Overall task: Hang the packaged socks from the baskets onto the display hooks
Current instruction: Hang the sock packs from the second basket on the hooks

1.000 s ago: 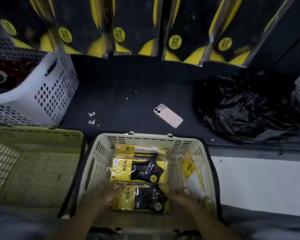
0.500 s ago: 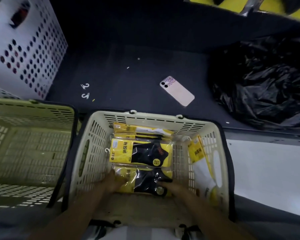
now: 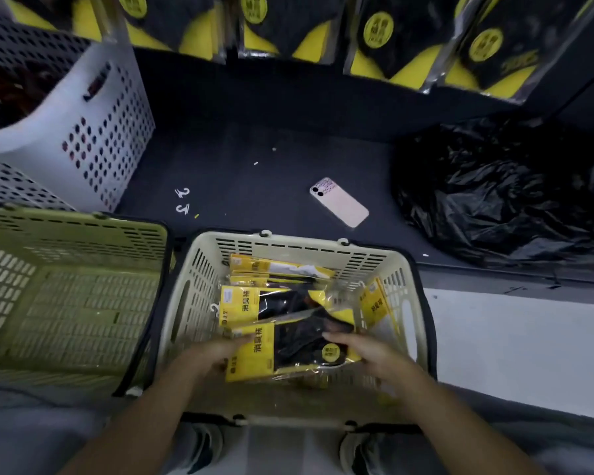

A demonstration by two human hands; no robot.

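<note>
Head view, left to right. At far left a white perforated basket [image 3: 83,138] stands on the dark ledge [image 3: 254,132]; its contents are too dark to identify. At near left is a green basket [image 3: 66,303], with its mesh floor in view. Two small white hooks [image 3: 182,201] lie loose on the ledge, just beyond the baskets.

At near centre, a cream basket [image 3: 306,242] holds several stacked sock packs [image 3: 240,301]. One further pack [image 3: 378,303] leans against its right wall.

The left hand [image 3: 206,358] holds the yellow card end of the top sock pack [image 3: 282,351]. The right hand [image 3: 371,354] holds the opposite end. Each grip is closed on this pack, which sits tilted and within the basket walls.

A phone [image 3: 338,202] lies on the ledge beyond the cream basket. A black plastic bag [image 3: 494,193] lies at far right.

Hung packs [image 3: 378,32] line the far edge, so part of the display appears stocked. Judged status: pick-up stage. The held pack is not yet on a hook, and the remaining packs in the cream basket are left to hang.
</note>
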